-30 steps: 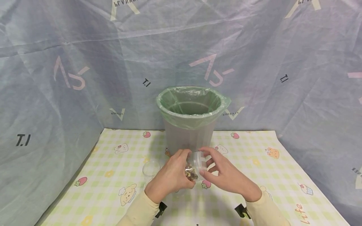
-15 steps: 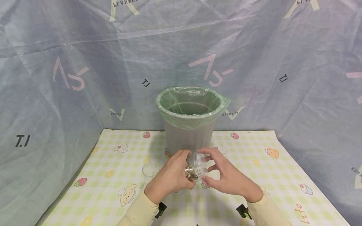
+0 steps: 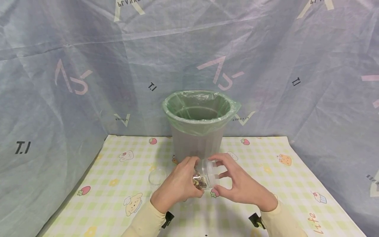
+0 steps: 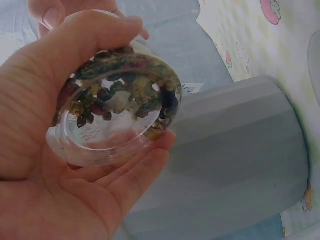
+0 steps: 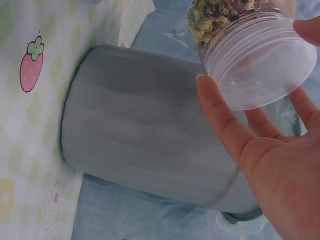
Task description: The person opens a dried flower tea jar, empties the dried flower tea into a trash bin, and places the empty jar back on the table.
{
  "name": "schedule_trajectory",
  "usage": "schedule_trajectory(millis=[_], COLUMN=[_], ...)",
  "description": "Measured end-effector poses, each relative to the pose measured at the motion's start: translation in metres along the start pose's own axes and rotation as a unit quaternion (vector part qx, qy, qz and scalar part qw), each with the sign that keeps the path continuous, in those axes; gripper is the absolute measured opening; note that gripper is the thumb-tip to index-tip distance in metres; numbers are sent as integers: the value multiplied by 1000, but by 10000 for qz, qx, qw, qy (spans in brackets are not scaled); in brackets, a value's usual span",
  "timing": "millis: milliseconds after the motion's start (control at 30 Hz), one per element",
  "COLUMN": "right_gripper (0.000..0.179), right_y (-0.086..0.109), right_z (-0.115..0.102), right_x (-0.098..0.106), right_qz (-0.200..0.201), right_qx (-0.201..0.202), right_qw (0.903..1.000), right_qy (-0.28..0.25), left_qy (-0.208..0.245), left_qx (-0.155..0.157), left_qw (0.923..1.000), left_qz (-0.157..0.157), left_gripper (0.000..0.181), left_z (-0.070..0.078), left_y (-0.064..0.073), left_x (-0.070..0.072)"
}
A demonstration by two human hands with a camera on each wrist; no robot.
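Observation:
A clear plastic jar lies on its side in the air, just in front of the bin. Dried flower buds and petals in yellow, green and dark red fill part of it. My left hand grips the jar's body near its base, with the thumb on one side and the fingers on the other. At the jar's other end, my right hand curls its thumb and fingertips round the translucent lid. The ribbed threads of the neck show beside the lid. Whether the lid is loose from the neck, I cannot tell.
A grey waste bin with a green liner bag over its rim stands behind the hands. A clear round container is left of my left hand, partly behind the wrist. A checked cloth covers the table; blue-grey fabric hangs around it.
My right hand has shifted slightly right, its thumb lower and further from the jar body. The lid end reaches slightly further right. My left hand and the jar's body stay nearly in place.

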State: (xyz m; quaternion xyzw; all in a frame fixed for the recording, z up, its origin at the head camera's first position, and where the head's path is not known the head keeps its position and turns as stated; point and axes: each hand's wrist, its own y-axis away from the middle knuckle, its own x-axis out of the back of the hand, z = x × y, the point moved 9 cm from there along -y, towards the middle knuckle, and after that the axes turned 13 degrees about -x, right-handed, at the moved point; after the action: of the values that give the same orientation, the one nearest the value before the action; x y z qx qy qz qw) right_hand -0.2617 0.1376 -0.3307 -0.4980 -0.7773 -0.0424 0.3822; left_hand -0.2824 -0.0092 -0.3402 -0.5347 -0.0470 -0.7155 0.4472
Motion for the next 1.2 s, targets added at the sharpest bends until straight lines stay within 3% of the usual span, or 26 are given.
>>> schedule_trajectory(millis=[733, 1200], right_gripper=[81, 83], right_y=[21, 41], right_z=[7, 33], right_x=[27, 28], right_qz=[454, 494], right_qx=[-304, -664], right_qw=[9967, 9872], right_qy=[600, 1363], left_qy=[107, 166], left_qx=[341, 415], left_qw=[9993, 9985], left_qz=[109, 319], left_gripper=[91, 90], left_z=[-6, -8], left_y=[3, 3], left_x=[11, 20])
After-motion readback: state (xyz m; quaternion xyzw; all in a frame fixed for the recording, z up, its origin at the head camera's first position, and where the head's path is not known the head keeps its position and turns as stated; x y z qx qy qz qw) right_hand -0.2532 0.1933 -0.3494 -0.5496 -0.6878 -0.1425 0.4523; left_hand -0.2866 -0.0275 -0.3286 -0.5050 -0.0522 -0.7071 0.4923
